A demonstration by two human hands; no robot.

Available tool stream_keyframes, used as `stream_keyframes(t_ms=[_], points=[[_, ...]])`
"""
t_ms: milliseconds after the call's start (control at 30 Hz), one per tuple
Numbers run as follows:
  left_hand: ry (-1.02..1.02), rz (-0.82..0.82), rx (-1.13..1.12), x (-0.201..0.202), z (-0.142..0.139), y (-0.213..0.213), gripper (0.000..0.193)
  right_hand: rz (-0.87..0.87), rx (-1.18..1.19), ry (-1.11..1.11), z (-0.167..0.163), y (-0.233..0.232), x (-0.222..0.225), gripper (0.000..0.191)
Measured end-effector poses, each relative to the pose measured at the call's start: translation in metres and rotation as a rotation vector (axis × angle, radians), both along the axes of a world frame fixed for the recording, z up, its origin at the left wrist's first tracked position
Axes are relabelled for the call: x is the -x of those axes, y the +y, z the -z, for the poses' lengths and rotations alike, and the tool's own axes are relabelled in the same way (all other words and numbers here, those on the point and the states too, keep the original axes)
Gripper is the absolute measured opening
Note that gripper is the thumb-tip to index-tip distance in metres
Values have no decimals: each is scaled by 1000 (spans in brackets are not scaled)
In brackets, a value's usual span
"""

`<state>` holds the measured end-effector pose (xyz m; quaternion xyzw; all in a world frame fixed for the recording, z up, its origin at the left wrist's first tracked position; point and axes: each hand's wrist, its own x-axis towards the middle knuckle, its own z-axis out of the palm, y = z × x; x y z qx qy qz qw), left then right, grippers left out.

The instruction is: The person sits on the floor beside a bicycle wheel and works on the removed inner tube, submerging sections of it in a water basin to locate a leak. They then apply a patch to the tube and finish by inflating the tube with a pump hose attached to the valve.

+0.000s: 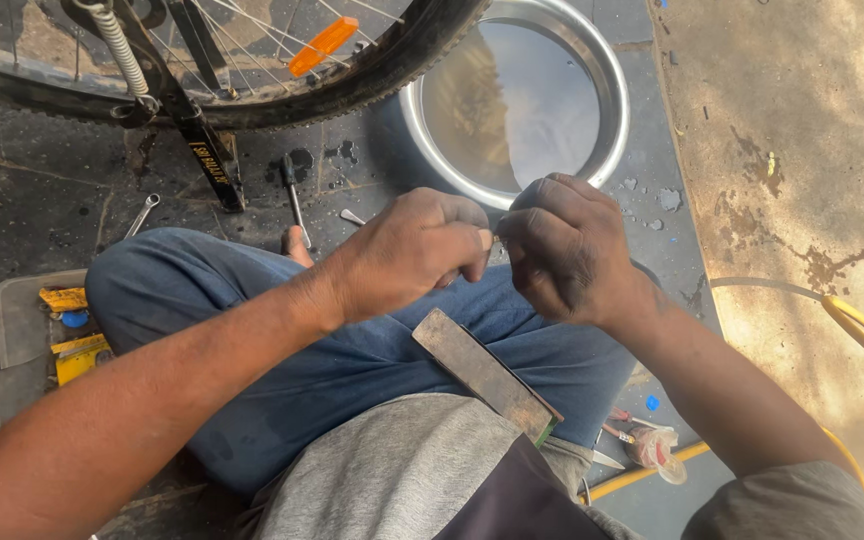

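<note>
A seated person's left hand [417, 250] and right hand [562, 250] meet above the knees, fingers pinched narrowly around something tiny and hidden, likely light and easily dropped. A worn flat file [482, 372] rests across the lap.

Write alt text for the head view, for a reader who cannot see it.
Two bare hands, left hand and right hand, meet fingertip to fingertip above blue-trousered knees, pinching something too small to identify. A flat rusty metal bar lies on the lap; a round metal water basin and black bicycle wheel lie ahead.
</note>
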<state>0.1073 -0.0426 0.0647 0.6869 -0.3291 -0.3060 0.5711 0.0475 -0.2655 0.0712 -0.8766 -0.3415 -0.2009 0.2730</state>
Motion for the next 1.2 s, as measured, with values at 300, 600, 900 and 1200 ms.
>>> stream_keyframes(t_ms=[300,600,900,1200], points=[[-493,-39,-29,15,-8,1,23,-18,-218,159,29,1,14,16],[-1483,-89,-272,6,-11,-11,18,83,-1051,1457,40,-3,-4,21],[122,-15,9,5,5,-2,34,48,-21,86,1,2,5,12],[-977,-154,-136,23,2,-3,16,155,-518,776,47,2,22,23]])
